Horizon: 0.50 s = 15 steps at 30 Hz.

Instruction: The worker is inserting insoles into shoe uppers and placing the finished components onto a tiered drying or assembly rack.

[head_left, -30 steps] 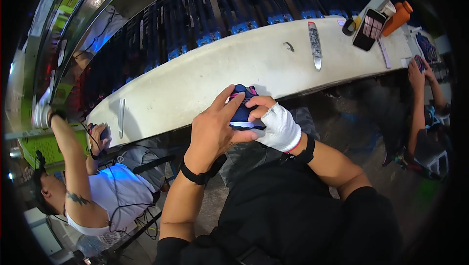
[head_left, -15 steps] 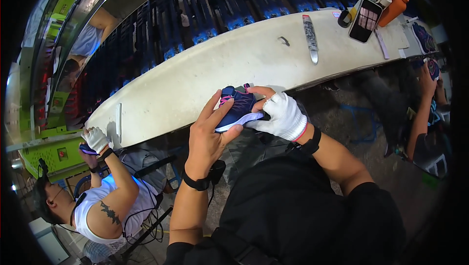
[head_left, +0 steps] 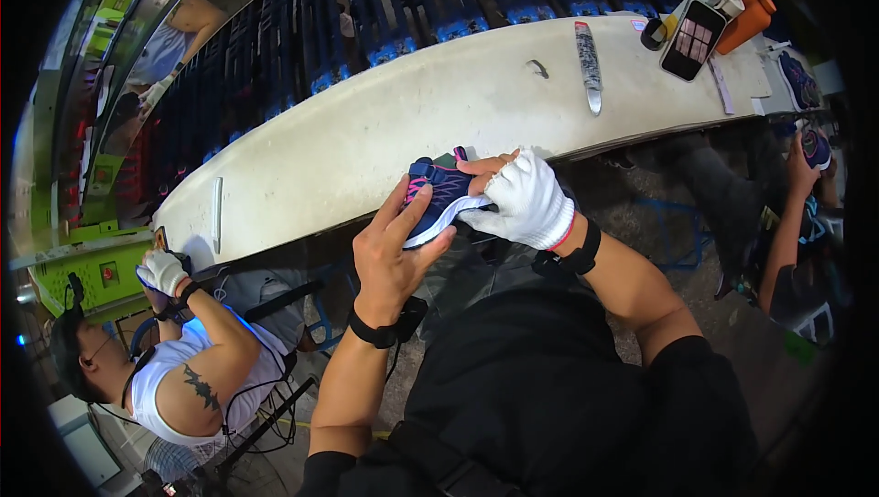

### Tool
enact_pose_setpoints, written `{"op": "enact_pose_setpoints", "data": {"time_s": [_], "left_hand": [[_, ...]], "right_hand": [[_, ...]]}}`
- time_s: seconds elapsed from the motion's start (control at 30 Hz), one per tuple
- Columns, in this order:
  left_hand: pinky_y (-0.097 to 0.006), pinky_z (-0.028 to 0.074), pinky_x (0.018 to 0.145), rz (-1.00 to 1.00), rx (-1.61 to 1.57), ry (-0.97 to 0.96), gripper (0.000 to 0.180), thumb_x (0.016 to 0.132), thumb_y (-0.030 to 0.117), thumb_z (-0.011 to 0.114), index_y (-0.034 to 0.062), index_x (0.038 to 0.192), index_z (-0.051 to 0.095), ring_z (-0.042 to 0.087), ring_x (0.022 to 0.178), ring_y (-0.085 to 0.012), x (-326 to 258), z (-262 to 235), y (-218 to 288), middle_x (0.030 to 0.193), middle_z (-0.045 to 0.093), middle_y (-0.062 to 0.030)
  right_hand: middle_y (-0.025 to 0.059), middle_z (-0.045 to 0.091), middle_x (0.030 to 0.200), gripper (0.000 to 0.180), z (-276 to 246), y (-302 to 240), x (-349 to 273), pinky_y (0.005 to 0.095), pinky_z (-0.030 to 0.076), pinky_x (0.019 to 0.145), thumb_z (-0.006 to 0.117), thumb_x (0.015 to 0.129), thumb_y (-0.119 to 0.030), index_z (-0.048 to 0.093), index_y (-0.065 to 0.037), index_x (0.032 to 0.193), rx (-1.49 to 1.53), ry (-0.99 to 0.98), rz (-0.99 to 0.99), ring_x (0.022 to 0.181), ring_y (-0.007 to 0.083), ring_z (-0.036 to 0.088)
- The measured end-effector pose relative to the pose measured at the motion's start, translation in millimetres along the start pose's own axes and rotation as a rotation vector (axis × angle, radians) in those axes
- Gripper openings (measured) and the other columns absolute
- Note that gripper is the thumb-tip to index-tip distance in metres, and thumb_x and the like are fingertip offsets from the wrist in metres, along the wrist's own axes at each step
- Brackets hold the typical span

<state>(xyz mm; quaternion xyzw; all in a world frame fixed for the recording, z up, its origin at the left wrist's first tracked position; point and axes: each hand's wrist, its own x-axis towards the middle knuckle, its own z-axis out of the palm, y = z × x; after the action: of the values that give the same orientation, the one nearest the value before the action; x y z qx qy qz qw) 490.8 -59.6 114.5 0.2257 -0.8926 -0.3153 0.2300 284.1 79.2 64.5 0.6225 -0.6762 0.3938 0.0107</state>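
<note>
Your left hand (head_left: 389, 245) grasps the front of the navy shoe (head_left: 447, 188), your gloved right hand (head_left: 531, 202) its collar, at the desk's (head_left: 366, 135) near edge; press evenly to keep it steady

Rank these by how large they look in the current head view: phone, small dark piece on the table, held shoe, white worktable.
Largest to smallest, as they look:
1. white worktable
2. held shoe, partly covered
3. phone
4. small dark piece
</note>
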Motion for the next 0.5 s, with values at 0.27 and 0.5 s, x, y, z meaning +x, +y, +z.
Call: {"op": "enact_pose_setpoints", "data": {"time_s": [0.27, 0.5], "left_hand": [[-0.046, 0.062, 0.099, -0.33, -0.098, -0.185, 0.104, 0.083, 0.033, 0.092, 0.0062, 0.167, 0.037, 0.078, 0.113, -0.0436, 4.2, -22.9, 3.0, 0.13, 0.076, -0.0294], [-0.048, 0.062, 0.087, -0.524, 0.154, -0.406, 0.101, 0.089, 0.043, 0.088, 0.0038, 0.166, 0.036, 0.08, 0.098, -0.0454, 31.6, -27.9, 6.6, 0.108, 0.08, -0.0273]], "right_hand": [[0.0056, 0.08, 0.127, 0.035, 0.9, -12.2, 8.1, 0.0443, 0.053, 0.082, 0.094, 0.077, -0.032, 0.068, -0.013, 0.091, -0.014, -0.069, 0.039, 0.089, 0.0274, 0.07], [0.0074, 0.082, 0.122, 0.03, 2.8, -30.0, 20.7, 0.0426, 0.057, 0.073, 0.084, 0.083, -0.033, 0.072, -0.008, 0.092, -0.196, -0.146, -0.101, 0.086, 0.0266, 0.072]]}}
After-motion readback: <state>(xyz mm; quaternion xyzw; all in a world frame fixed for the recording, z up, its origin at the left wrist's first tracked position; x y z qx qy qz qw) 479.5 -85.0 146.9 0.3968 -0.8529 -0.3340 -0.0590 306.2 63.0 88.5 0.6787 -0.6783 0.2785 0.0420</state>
